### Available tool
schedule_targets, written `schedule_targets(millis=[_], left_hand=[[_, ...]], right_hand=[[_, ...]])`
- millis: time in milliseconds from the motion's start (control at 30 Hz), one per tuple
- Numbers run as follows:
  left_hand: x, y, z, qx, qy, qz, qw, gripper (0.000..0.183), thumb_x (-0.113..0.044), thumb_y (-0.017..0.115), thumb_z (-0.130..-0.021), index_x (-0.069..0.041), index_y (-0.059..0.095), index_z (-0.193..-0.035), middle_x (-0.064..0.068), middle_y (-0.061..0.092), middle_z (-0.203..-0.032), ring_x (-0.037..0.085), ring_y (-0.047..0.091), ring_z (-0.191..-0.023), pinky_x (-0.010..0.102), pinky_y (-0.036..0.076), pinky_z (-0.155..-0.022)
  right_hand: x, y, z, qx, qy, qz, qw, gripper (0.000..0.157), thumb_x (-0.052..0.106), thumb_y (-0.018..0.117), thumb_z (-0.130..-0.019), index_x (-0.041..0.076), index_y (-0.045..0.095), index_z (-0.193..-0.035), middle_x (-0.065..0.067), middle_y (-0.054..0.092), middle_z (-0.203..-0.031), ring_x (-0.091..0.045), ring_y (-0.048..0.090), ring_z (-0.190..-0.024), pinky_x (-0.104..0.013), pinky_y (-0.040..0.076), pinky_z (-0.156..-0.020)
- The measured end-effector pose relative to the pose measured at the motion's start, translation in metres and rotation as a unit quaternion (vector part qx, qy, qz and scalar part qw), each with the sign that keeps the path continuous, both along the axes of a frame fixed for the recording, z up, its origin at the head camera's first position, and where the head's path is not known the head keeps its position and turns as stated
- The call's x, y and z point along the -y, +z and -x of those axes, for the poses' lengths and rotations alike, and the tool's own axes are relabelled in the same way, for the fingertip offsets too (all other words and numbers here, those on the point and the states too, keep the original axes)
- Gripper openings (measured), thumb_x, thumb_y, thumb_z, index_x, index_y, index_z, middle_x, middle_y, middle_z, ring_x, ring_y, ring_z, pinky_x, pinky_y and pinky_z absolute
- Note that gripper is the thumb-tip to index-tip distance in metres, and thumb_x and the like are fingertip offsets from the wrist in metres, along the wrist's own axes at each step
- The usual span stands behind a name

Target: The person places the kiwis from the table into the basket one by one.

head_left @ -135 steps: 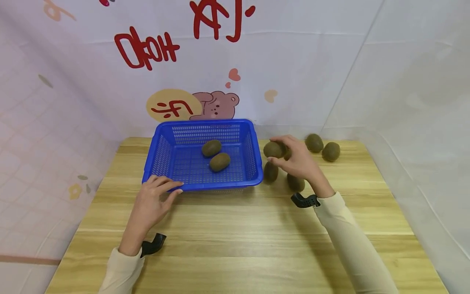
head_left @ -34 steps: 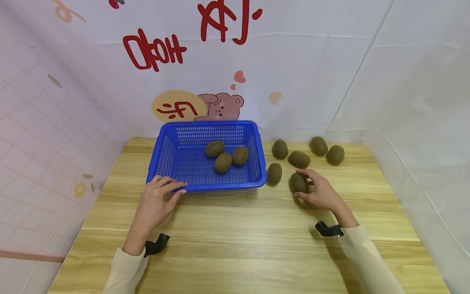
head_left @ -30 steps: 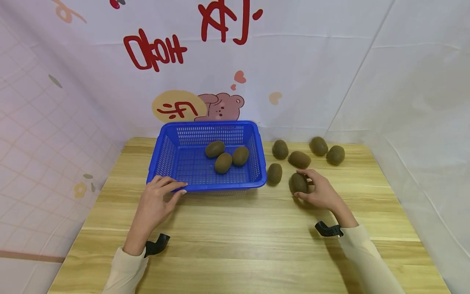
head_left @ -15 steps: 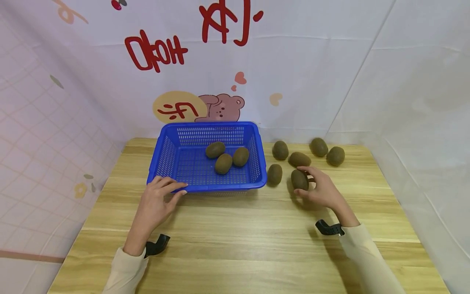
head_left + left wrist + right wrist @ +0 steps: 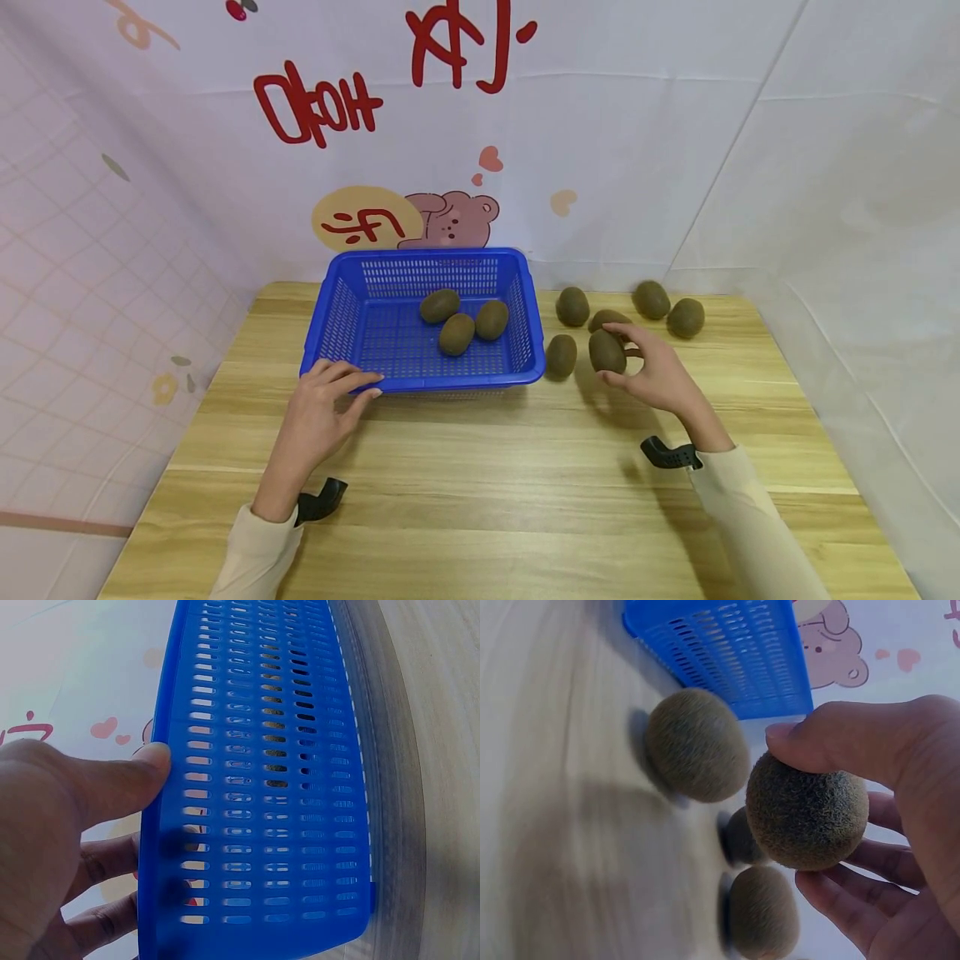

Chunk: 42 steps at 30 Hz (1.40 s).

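Observation:
My right hand [image 5: 654, 371] grips a brown fuzzy kiwi [image 5: 607, 352] between thumb and fingers, to the right of the basket. In the right wrist view the same kiwi [image 5: 808, 811] appears raised off the table. My left hand [image 5: 318, 417] pinches the front rim of a blue plastic basket [image 5: 420, 383] near its left corner. Through the left wrist view, the thumb [image 5: 124, 784] presses the slotted side at the rim, with fingers behind it. Inside the basket lie three kiwis, one of them the front kiwi [image 5: 456, 334].
Several loose kiwis lie right of the basket: a near kiwi [image 5: 561, 357], a back kiwi [image 5: 573, 307], one partly hidden behind the held kiwi, and a far-right pair, including this kiwi [image 5: 686, 318]. A white printed cloth [image 5: 615, 142] hangs behind the wooden table [image 5: 480, 500].
A third kiwi has come into the basket since the earliest frame. Over the last second my right hand has lifted another kiwi off the table. The left hand has stayed on the rim.

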State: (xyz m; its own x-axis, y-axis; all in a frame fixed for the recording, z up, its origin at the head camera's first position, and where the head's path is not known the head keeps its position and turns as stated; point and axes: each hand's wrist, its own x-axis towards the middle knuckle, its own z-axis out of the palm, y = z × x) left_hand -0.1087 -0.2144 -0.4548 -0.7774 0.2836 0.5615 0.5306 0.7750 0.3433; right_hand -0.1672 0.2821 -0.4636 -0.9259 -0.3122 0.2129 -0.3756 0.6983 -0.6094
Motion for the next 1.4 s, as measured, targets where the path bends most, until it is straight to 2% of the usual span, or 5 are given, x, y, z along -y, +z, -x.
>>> schedule_targets(millis=[467, 800, 1067, 1300, 1400], left_hand=[[0.001, 0.0, 0.001, 0.0, -0.006, -0.001, 1.0, 0.02, -0.011, 0.088, -0.08, -0.013, 0.083, -0.099, 0.004, 0.074, -0.087, 0.022, 0.057, -0.082, 0.036, 0.045, -0.071], [0.0, 0.0, 0.001, 0.002, -0.01, -0.01, 0.9999, 0.022, -0.009, 0.088, -0.079, -0.014, 0.083, -0.1, 0.003, 0.073, -0.086, 0.02, 0.057, -0.082, 0.036, 0.044, -0.071], [0.0, 0.0, 0.002, -0.001, -0.012, -0.008, 0.9999, 0.022, -0.009, 0.088, -0.079, -0.013, 0.083, -0.099, 0.003, 0.073, -0.086, 0.021, 0.056, -0.081, 0.036, 0.043, -0.071], [0.001, -0.001, 0.002, 0.002, -0.012, -0.008, 0.9999, 0.021, -0.01, 0.088, -0.08, -0.014, 0.083, -0.1, 0.003, 0.074, -0.087, 0.021, 0.056, -0.082, 0.036, 0.044, -0.071], [0.001, 0.0, 0.002, 0.002, -0.013, -0.008, 0.9999, 0.021, -0.01, 0.088, -0.08, -0.014, 0.083, -0.1, 0.003, 0.073, -0.086, 0.021, 0.056, -0.081, 0.035, 0.043, -0.071]], right_hand=[[0.02, 0.024, 0.009, -0.002, -0.013, -0.001, 1.0, 0.074, 0.033, 0.087, -0.083, 0.013, 0.054, -0.146, -0.01, 0.06, -0.143, -0.033, 0.064, -0.118, -0.053, 0.052, -0.097], [0.038, 0.039, 0.016, -0.01, -0.019, 0.017, 1.0, 0.076, 0.033, 0.091, -0.078, 0.016, 0.057, -0.144, -0.007, 0.06, -0.145, -0.033, 0.061, -0.13, -0.053, 0.048, -0.107], [0.053, 0.051, 0.024, -0.018, 0.003, 0.037, 0.999, 0.074, 0.032, 0.09, -0.08, 0.018, 0.057, -0.145, -0.006, 0.061, -0.143, -0.03, 0.064, -0.125, -0.05, 0.053, -0.102], [0.067, 0.057, 0.031, -0.017, 0.02, 0.043, 0.999, 0.071, 0.029, 0.088, -0.082, 0.015, 0.057, -0.144, -0.005, 0.063, -0.139, -0.02, 0.063, -0.107, -0.037, 0.056, -0.082], [0.074, 0.061, 0.033, -0.015, 0.024, 0.049, 0.998, 0.072, 0.03, 0.089, -0.081, 0.015, 0.057, -0.144, -0.005, 0.062, -0.14, -0.023, 0.064, -0.112, -0.041, 0.057, -0.089]])
